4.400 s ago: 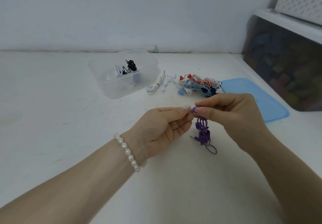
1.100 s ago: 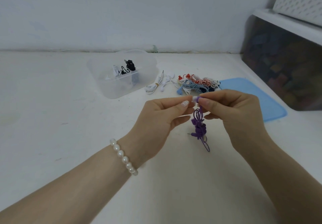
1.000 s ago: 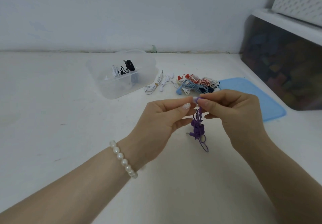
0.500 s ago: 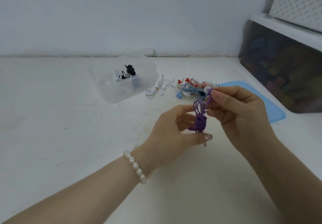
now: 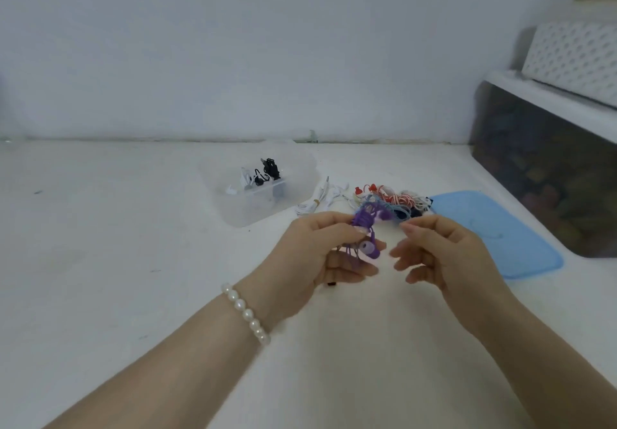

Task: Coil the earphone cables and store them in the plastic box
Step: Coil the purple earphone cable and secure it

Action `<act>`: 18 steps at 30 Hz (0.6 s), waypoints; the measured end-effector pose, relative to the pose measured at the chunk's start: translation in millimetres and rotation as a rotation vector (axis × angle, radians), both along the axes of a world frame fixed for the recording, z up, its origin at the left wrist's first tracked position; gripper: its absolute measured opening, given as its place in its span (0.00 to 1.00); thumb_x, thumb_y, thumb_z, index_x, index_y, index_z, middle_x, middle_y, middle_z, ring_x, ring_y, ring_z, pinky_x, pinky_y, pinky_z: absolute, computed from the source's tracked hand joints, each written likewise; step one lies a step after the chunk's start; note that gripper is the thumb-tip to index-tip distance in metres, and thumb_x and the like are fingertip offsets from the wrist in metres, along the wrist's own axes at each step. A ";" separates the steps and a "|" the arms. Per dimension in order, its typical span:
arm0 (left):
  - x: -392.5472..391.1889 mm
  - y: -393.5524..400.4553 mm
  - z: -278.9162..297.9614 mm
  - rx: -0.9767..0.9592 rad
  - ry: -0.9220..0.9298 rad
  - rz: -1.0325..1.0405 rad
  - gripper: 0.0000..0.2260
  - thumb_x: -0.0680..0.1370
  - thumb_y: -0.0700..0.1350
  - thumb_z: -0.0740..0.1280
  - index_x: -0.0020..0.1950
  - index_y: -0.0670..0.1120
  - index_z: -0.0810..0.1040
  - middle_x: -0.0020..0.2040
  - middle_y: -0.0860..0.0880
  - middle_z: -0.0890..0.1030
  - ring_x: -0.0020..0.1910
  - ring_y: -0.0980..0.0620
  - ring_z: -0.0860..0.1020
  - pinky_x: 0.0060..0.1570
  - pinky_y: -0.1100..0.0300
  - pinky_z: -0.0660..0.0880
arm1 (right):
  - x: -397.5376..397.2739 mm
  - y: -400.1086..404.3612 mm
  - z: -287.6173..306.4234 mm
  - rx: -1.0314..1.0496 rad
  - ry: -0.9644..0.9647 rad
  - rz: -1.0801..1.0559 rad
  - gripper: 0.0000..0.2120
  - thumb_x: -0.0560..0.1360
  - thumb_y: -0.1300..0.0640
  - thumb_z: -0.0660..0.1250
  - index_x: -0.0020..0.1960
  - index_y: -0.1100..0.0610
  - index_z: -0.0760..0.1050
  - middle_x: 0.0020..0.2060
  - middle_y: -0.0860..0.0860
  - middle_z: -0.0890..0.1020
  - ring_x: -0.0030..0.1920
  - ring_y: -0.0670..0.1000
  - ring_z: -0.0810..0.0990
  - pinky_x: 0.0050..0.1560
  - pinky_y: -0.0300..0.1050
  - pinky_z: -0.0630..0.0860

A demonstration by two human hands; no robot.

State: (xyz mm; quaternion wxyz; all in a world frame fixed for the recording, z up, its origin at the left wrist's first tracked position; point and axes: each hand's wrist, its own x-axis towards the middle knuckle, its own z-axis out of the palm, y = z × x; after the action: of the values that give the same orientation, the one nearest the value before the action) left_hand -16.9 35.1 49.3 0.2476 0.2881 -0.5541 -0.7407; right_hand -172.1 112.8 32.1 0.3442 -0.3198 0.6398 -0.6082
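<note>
Nearest me, bare white desk [image 5: 100, 261] lies open under both forearms. My left hand [image 5: 320, 251], with one pearl bracelet [image 5: 245, 313] at the wrist, pinches the purple earphone bundle [image 5: 364, 228] above the desk. My right hand [image 5: 444, 255] hangs just beside it, fingers loosely curled, holding nothing. Farther back lie one blue lid [image 5: 494, 231], one white earphone coil [image 5: 317, 200] and one tangled heap of cables [image 5: 397, 200]. The clear plastic box [image 5: 253, 208] holds black and white earphones near the wall edge.

Left hand [image 5: 320, 255] grips purple earphones [image 5: 364, 228]; right hand [image 5: 437, 255] empty.
</note>
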 end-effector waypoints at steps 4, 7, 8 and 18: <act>19.7 -34.6 29.8 -0.185 -0.016 0.254 0.04 0.74 0.39 0.66 0.47 0.44 0.79 0.40 0.46 0.84 0.32 0.51 0.81 0.39 0.60 0.77 | -1.5 -0.2 -0.3 -0.024 0.050 -0.026 0.05 0.74 0.62 0.64 0.41 0.59 0.77 0.30 0.54 0.82 0.29 0.51 0.78 0.28 0.42 0.74; 33.4 -70.7 42.0 -0.352 -0.089 0.501 0.10 0.73 0.40 0.67 0.54 0.41 0.76 0.40 0.45 0.84 0.35 0.48 0.80 0.39 0.61 0.77 | 0.2 -0.4 -2.5 -0.046 0.118 -0.031 0.06 0.75 0.63 0.64 0.40 0.60 0.77 0.30 0.54 0.82 0.29 0.50 0.78 0.29 0.43 0.75; 37.1 -83.2 41.9 -0.404 -0.138 0.564 0.12 0.73 0.40 0.68 0.56 0.42 0.73 0.39 0.45 0.83 0.36 0.47 0.80 0.42 0.59 0.77 | 1.5 -0.8 -3.3 -0.053 0.145 -0.025 0.06 0.75 0.63 0.64 0.41 0.60 0.77 0.30 0.54 0.82 0.29 0.50 0.79 0.29 0.43 0.75; 48.9 -144.8 17.4 -1.029 -1.064 0.620 0.07 0.73 0.47 0.64 0.47 0.47 0.69 0.33 0.55 0.73 0.40 0.47 0.72 0.47 0.55 0.61 | 7.0 -0.9 -10.0 -0.083 0.336 0.020 0.06 0.75 0.60 0.64 0.40 0.58 0.78 0.31 0.50 0.82 0.31 0.46 0.79 0.31 0.37 0.77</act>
State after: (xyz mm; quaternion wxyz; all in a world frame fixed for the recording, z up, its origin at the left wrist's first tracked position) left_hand 32.0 -109.7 66.7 0.2465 0.5932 -0.7646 -0.0532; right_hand -165.1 111.9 22.1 0.2249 -0.4372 0.6596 -0.5686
